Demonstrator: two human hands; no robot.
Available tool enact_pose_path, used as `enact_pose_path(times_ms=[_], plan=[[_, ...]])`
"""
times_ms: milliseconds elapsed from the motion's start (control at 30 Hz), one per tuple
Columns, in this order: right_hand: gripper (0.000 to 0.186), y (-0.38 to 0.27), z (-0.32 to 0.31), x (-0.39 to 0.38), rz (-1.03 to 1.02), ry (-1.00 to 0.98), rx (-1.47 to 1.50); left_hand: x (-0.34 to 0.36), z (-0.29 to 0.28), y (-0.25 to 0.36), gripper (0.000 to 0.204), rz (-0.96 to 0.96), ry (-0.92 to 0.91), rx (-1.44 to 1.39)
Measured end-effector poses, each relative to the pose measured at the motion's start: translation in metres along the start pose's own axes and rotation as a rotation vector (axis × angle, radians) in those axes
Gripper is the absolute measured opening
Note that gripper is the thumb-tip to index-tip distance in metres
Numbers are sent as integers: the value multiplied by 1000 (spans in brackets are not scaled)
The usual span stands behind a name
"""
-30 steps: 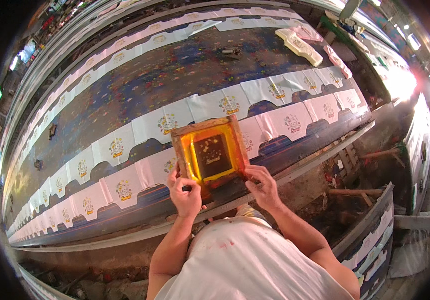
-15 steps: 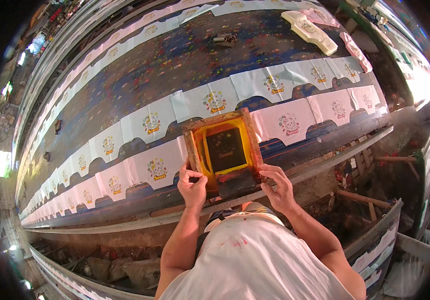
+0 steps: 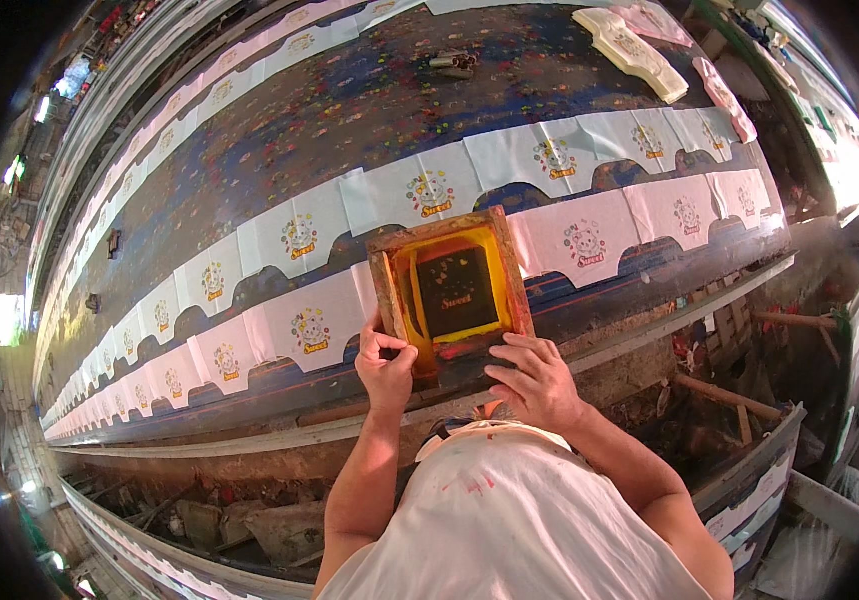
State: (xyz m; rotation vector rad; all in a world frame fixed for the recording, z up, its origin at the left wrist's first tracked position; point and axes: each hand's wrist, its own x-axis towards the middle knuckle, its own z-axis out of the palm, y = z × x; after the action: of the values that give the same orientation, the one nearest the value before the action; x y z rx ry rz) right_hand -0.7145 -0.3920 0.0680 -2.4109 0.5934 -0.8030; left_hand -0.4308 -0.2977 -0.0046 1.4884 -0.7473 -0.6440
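A wooden-framed printing screen (image 3: 522,295) with a yellow border and dark mesh lies over the near row of pink fabric pieces (image 3: 315,318). My left hand (image 3: 387,368) is closed on its near left corner, thumb and fingers pinching the wood. At the near right corner is my right hand (image 3: 540,378), its fingers bent, slightly apart and pointing left over the near edge. Whether they touch the frame cannot be made out. Red ink smears the dark strip (image 3: 465,348) inside the near side of the screen.
The long, ink-speckled table (image 3: 330,130) carries another row of white printed pieces (image 3: 430,195). Cream folded cloth (image 3: 633,55) lies at the far right, and a small metal object (image 3: 453,62) sits at the far middle. A rail (image 3: 650,312) runs along the near edge.
My right hand has come off the frame's right side and shifted left over its near edge. My left hand keeps its hold on the left corner. The mesh now looks lighter, with its print showing.
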Motion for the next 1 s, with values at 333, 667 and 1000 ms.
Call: enact_pose_path(times_ms=[333, 667, 1000], plan=[[52, -8, 10, 35, -43, -188, -83, 0, 0, 2, 18, 27, -13, -17], [42, 4, -9, 85, 40, -559, -150, 0, 4, -9, 15, 59, 25, -16], [52, 58, 15, 177, 26, -240, -312, 1, 0, -14, 10, 86, 10, 116]])
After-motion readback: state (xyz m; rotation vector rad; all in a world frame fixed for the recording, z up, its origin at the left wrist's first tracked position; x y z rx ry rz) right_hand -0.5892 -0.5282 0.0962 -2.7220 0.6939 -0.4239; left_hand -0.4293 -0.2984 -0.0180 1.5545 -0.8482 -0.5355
